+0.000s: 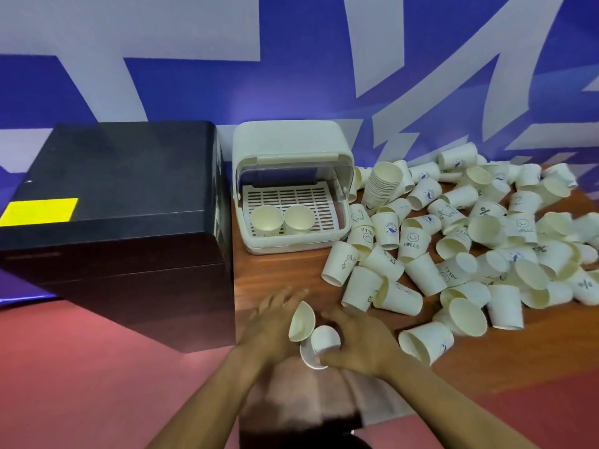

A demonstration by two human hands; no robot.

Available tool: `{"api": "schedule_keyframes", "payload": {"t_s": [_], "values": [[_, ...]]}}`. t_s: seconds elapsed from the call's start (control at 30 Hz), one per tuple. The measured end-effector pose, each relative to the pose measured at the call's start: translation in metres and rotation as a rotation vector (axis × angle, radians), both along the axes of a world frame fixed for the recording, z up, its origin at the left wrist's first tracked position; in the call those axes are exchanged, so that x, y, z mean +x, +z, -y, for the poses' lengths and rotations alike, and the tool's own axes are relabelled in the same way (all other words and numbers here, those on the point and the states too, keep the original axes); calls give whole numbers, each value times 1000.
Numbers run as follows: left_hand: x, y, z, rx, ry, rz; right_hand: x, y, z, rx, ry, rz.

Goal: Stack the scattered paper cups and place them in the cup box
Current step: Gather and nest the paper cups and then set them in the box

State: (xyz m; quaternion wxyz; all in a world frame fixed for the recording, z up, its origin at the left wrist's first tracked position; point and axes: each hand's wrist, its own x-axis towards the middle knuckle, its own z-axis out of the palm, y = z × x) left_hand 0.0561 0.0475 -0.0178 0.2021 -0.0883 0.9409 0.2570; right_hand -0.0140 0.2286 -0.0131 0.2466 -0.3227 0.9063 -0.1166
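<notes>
A person stands at a wooden bench (pixel 278 273), both hands low at its near edge, straight in front of a white cup box (pixel 291 189) at the back. The box's clear lid is swung up, and two upright cups (pixel 282 220) stand on its slotted tray.

The left hand (pixel 272 325) curls around a paper cup (pixel 302 320) tipped on its side, mouth facing the right hand. The right hand (pixel 359 341) grips a second cup (pixel 319 346), which seems already nested in another, its base turned up toward the first cup's mouth. The two cups nearly touch between the hands, their long axes roughly in line, so sliding one into the other looks like the next move. Motion blur hides the exact finger positions.

To the right of the cup box, loose cups (pixel 453 254) lie scattered across the bench in a heap, most on their sides, closer to the right hand. A stack of nested cups (pixel 381 186) stands just beside the box's right wall. A black case (pixel 113 222) sits to the box's left.
</notes>
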Motion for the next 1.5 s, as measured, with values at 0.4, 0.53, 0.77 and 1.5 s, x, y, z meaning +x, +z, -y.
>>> {"api": "schedule_keyframes", "payload": {"t_s": [0.4,0.53,0.77,1.5], "values": [[1,-16,2,42,116,-44,3,-4,10,129,23,-12],[3,-3,14,77,146,-100,-11,5,-1,46,-101,84],[-7,38,34,184,231,-246,-40,27,-12,-65,-258,214],[-90,84,59,54,541,-348,-125,49,52,-590,-398,560]]}}
